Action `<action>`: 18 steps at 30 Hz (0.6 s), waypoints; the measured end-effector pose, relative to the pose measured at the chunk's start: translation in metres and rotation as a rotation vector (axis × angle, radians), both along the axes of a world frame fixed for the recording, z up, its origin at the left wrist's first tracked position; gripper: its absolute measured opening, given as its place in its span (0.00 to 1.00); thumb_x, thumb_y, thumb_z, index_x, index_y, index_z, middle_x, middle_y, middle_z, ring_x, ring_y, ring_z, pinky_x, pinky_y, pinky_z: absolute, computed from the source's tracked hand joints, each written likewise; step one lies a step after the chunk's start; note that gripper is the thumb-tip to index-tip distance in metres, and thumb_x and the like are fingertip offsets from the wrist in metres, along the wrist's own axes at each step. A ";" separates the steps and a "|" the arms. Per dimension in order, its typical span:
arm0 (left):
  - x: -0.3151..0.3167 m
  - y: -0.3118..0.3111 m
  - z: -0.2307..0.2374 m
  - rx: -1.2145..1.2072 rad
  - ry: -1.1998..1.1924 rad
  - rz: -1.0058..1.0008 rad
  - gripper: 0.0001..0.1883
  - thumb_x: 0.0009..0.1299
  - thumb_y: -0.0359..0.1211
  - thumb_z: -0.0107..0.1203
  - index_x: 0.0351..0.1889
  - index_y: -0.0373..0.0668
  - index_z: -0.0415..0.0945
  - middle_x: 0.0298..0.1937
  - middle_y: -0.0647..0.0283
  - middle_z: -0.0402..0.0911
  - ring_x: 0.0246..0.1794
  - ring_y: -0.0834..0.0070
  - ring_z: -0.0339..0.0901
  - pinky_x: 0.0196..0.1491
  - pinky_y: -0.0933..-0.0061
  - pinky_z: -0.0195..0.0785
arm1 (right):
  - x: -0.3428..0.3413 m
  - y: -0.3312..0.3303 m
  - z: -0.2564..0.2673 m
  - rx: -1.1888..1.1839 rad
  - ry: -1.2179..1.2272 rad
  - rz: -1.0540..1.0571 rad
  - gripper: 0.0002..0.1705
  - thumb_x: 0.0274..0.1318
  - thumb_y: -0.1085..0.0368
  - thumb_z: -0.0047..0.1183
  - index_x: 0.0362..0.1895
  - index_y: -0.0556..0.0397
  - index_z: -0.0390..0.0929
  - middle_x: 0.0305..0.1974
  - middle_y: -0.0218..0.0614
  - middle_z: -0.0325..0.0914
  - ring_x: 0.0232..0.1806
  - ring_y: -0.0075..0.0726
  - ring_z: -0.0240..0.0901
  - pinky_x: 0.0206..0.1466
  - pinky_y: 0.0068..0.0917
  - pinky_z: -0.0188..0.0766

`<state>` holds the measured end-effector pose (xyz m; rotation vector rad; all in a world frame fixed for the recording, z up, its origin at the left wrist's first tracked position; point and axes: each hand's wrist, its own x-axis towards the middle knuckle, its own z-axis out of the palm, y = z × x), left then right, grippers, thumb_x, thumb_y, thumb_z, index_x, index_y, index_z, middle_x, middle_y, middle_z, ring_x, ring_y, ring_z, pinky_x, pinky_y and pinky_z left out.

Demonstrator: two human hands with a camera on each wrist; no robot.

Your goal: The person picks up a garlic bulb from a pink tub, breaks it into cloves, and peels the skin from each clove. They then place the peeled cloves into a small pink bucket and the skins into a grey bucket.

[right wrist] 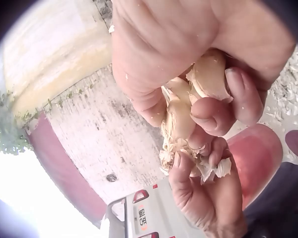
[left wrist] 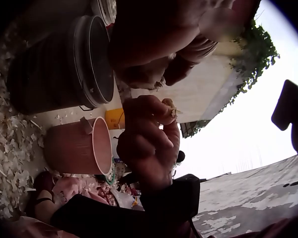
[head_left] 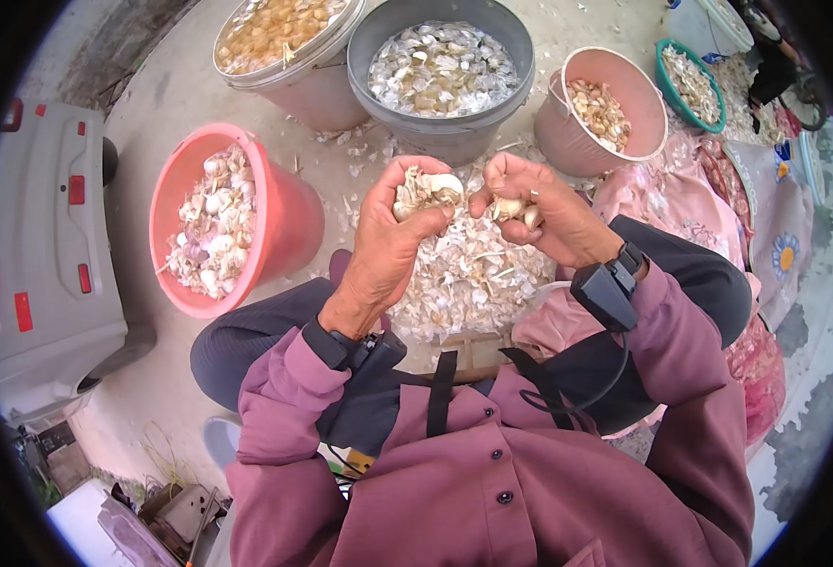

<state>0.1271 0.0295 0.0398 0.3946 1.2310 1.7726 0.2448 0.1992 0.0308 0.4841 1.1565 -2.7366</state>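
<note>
Both hands are raised close together over a heap of garlic skins. My left hand grips a partly broken garlic bulb with ragged papery skin and a pale clove showing. Facing it, my right hand holds garlic cloves in its curled fingers. Seen from the right wrist, those cloves lie tucked under the fingers, while the left fingertips pinch flaky skin just below. In the left wrist view the left hand's grip is dark and mostly hidden.
A pink bucket of garlic bulbs stands at left. Ahead are a white bucket and a grey bucket, both holding cloves in water. To the right are a pale pink bucket and a green basin. A vehicle is parked far left.
</note>
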 end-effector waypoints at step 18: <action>0.013 0.007 -0.023 -0.356 0.703 -0.154 0.20 0.65 0.24 0.56 0.53 0.38 0.64 0.42 0.66 0.74 0.38 0.81 0.71 0.39 0.79 0.67 | -0.007 -0.007 0.015 1.700 0.410 0.018 0.15 0.48 0.65 0.54 0.43 0.53 0.80 0.26 0.46 0.77 0.29 0.56 0.74 0.31 0.44 0.70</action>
